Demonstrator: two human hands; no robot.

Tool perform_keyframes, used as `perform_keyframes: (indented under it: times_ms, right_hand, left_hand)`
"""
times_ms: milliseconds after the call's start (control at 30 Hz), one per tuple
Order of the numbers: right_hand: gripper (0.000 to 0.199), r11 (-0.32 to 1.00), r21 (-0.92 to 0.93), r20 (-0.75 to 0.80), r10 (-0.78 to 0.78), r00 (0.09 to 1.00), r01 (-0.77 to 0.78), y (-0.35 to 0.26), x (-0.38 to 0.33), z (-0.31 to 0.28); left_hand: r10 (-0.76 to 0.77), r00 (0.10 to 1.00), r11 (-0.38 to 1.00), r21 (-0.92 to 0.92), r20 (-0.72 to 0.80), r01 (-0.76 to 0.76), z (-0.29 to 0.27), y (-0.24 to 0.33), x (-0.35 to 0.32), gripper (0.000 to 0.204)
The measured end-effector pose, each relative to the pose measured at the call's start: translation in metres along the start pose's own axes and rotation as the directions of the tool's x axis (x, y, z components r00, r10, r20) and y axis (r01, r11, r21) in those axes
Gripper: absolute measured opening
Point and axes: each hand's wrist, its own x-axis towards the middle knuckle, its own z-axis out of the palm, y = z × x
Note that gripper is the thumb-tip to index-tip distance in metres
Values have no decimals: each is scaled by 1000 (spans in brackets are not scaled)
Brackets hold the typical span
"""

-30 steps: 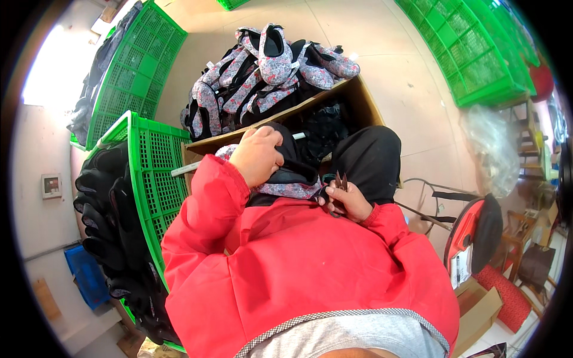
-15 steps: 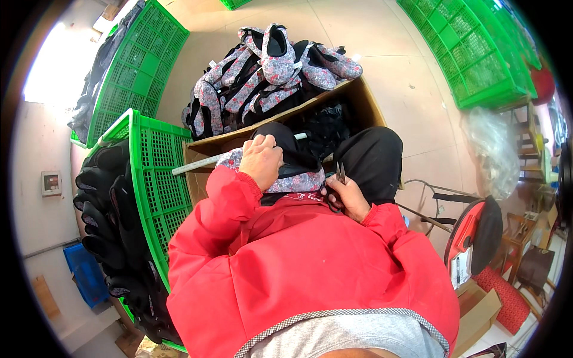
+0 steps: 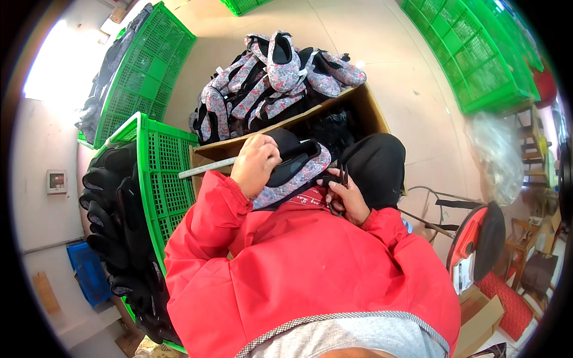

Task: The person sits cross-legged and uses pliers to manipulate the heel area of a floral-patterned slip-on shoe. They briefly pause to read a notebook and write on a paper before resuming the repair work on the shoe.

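Observation:
My left hand [image 3: 256,166] is closed around a floral-patterned cloth shoe [image 3: 311,169] with a black lining, pressing on it from the left above my lap. The shoe slants, its right end raised away from me. Just right of it, my right hand [image 3: 348,200] grips small dark scissors [image 3: 344,174], blades pointing up and away. The scissors' handles are partly covered by the fingers. A pale straight bar [image 3: 206,168] passes behind my left hand, across the cardboard box [image 3: 375,110] in front of me.
Beyond the box lies a heap of floral shoes [image 3: 283,67]; black material [image 3: 334,130] fills part of it. At my left stands a green crate [image 3: 170,152] of black shoes [image 3: 107,209]. Other green crates [image 3: 134,77] stand farther off. A round-topped stool [image 3: 486,238] is at right.
The shoe has turned in my left hand, its right end swinging up and away, and more of its floral side shows. My right hand still has the scissors. The view has shifted slightly.

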Motion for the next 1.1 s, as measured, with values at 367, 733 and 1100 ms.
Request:
perform_keyframes:
  times_ms: [367,733,1100]
  right_hand:
    - [38,996,-38,-78,-78,994,75,-10,51,14]
    - [39,995,-63,-58,-82,995,78,-2,62,7]
    - [43,996,-34,-80,-80,994,78,-5,61,6]
  left_hand:
    - [48,982,929,352,182,-110,16,-10,-6,33]
    - [-44,820,927,329,571,-180,22,-38,38,23]
    - [-109,899,941,336,425,-45,30,-20,22,9]
